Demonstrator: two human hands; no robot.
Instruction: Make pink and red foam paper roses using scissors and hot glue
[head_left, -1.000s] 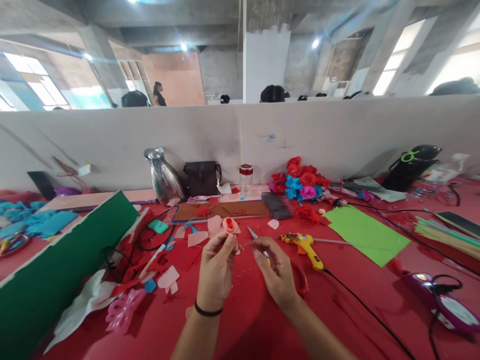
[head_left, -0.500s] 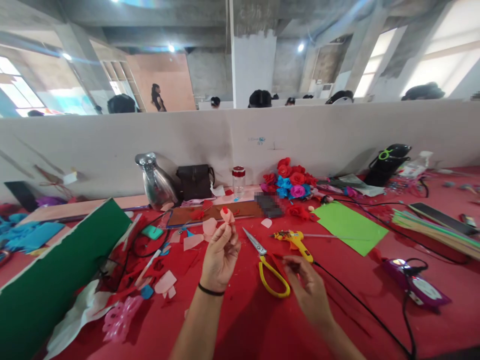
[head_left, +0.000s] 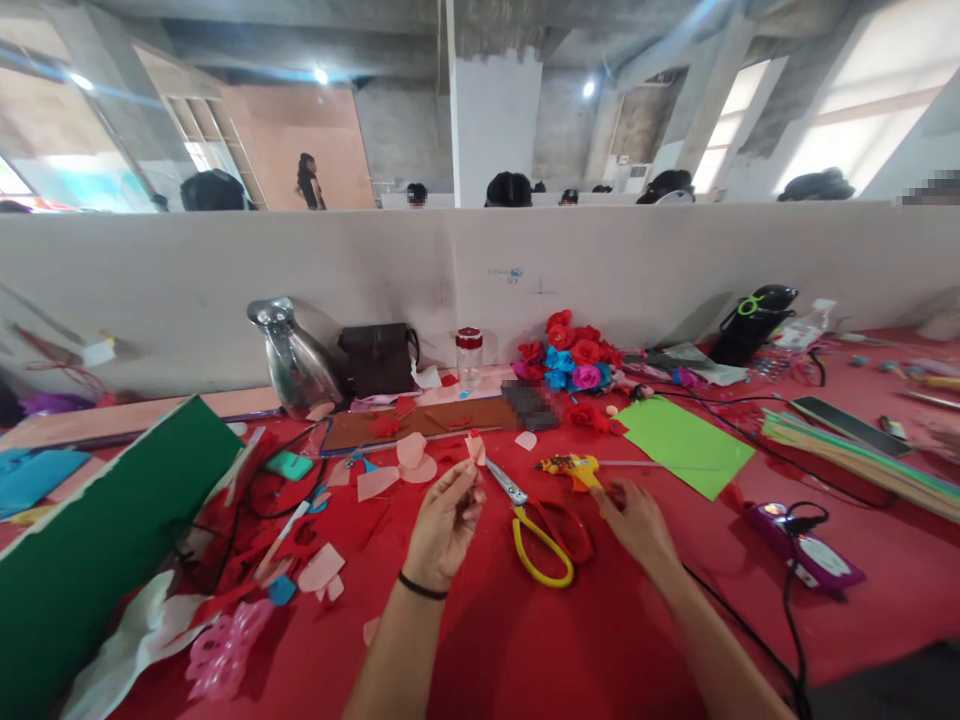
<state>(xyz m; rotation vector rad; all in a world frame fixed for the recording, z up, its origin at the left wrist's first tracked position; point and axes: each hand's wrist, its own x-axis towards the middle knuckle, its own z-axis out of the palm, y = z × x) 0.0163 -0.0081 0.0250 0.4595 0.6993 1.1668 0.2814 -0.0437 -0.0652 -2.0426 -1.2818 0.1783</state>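
My left hand (head_left: 450,520), with a black band at the wrist, pinches a small pink paper flower (head_left: 474,449) that has a red centre. My right hand (head_left: 637,520) is at the handle of a yellow hot glue gun (head_left: 571,467), thumb and fingers around it, hiding most of the grip. The gun lies on the red table with a clear glue stick in its back end. Between my hands rest scissors (head_left: 544,555) with one yellow and one red handle loop. Pink paper petals (head_left: 379,482) lie left of my left hand.
A green board (head_left: 127,530) stands tilted at left, near paper scraps. Along the partition (head_left: 360,260) are a metal jug (head_left: 296,365), a dark bag (head_left: 377,358), a jar (head_left: 469,358) and paper flowers (head_left: 585,352). A lime sheet (head_left: 686,445) and purple power strip (head_left: 806,550) lie right.
My right hand has moved from beside the scissors to the glue gun's handle. My left hand still holds the pink flower, now nearer the scissor tips. The view has shifted slightly.
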